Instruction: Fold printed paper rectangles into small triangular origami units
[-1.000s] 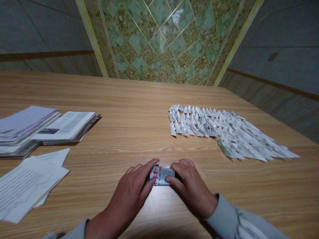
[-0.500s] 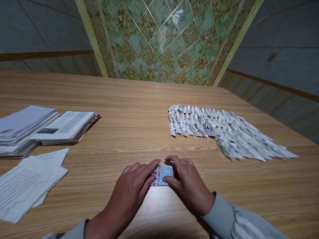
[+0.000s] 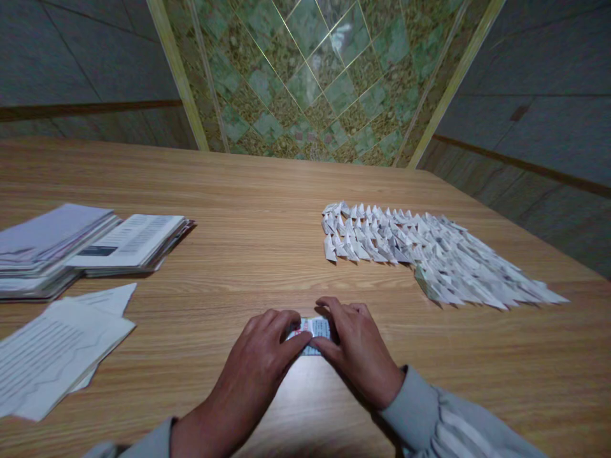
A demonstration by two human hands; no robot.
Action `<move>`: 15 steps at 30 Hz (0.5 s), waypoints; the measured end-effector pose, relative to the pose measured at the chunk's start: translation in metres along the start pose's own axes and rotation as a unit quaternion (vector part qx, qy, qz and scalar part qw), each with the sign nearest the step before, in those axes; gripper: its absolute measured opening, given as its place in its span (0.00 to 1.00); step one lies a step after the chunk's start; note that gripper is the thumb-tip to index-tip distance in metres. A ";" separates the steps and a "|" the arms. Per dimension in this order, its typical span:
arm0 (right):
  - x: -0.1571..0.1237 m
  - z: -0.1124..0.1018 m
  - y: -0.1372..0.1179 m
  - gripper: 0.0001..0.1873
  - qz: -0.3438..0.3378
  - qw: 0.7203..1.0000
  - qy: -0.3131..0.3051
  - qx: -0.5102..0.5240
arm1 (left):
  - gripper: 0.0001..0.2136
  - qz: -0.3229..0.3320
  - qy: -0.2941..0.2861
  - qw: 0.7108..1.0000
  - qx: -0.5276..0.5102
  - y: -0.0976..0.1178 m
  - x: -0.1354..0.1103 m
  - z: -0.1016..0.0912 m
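Note:
A small folded piece of printed paper (image 3: pixel 319 327), pale blue with red and dark characters, lies low over the wooden table between my hands. My left hand (image 3: pixel 267 343) grips its left side, thumb across the top face and fingers curled at the far edge. On the right side my right hand (image 3: pixel 358 346) pinches the same paper, its thumb near the front and its index finger arched over the far corner. The two thumb tips nearly meet at the middle of the paper. Part of the paper's left end is hidden under my left fingers.
Rows of small folded paper shapes (image 3: pixel 443 257) with pointed tips stand at the right. Stacks of printed sheets (image 3: pixel 138 242) and lavender-topped papers (image 3: pixel 62 232) lie at the left. Loose lined sheets (image 3: pixel 62 350) rest nearer me. Behind the wooden table (image 3: pixel 229 184) rises a tiled wall (image 3: pixel 305 76).
My left thumb has slid right across the paper, and the left fingers have curled in over its left end. The paper's left part now looks lifted or bent. My right hand has barely moved.

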State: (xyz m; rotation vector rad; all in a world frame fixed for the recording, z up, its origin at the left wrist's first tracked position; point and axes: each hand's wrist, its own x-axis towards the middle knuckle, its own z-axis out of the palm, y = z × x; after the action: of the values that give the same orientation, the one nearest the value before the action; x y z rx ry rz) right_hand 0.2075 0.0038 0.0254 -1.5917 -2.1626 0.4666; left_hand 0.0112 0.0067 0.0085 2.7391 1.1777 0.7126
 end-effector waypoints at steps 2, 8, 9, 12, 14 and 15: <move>0.000 0.002 0.000 0.27 -0.001 1.000 0.009 -0.009 | 0.10 0.010 -0.007 1.000 -0.007 0.001 0.000 0.000; -0.001 -0.004 0.005 0.16 0.006 0.999 0.028 0.018 | 0.11 0.011 -0.019 1.000 -0.009 -0.001 -0.003 0.002; -0.001 -0.007 0.006 0.11 0.022 0.999 0.034 0.027 | 0.11 0.009 -0.020 1.000 -0.011 -0.002 -0.003 0.003; -0.003 -0.015 0.009 0.07 0.062 0.997 0.047 0.015 | 0.11 0.006 -0.010 1.000 -0.013 -0.003 -0.003 0.005; -0.005 -0.018 0.009 0.12 0.065 0.997 0.034 -0.005 | 0.11 0.009 0.005 1.000 -0.013 -0.004 -0.003 0.006; -0.007 -0.017 0.008 0.12 0.062 0.998 0.026 -0.007 | 0.11 0.011 0.013 1.000 -0.014 -0.004 -0.003 0.007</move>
State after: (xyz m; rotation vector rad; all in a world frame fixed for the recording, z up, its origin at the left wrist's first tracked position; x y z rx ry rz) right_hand 0.2244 0.0002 0.0355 -1.7336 -2.0424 0.4428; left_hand 0.0093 0.0081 0.0003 2.7322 1.1339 0.7634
